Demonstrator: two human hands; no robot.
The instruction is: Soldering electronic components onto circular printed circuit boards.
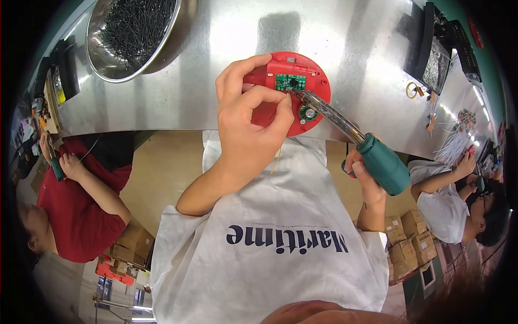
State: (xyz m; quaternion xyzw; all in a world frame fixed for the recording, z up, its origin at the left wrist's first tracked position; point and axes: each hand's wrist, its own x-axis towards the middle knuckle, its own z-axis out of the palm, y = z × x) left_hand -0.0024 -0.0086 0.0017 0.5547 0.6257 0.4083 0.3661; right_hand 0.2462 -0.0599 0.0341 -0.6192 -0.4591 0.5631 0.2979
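Observation:
A round red plastic housing (315, 73) rests on the metal table, its inner side up. Inside sit a small green circuit board (283, 79) and a round silver part (309, 113). My left hand (249, 116) leans on the housing's left side, one finger over its rim. Its thumb and forefinger pinch what looks like a thin wire at the board's lower edge; the pinched end is mostly hidden. A thin yellow wire (277, 161) hangs below that hand. My right hand (367, 182) grips a green-handled soldering gun (384, 164), whose metal tip meets the board beside my left fingertips.
A steel bowl (97, 62) full of short black wires (135, 32) stands at the far left. Right of the housing lie a yellow wire loop (413, 90) and a dark tray (436, 62). Co-workers sit on both sides, one in a red shirt (86, 210), one in white (440, 208).

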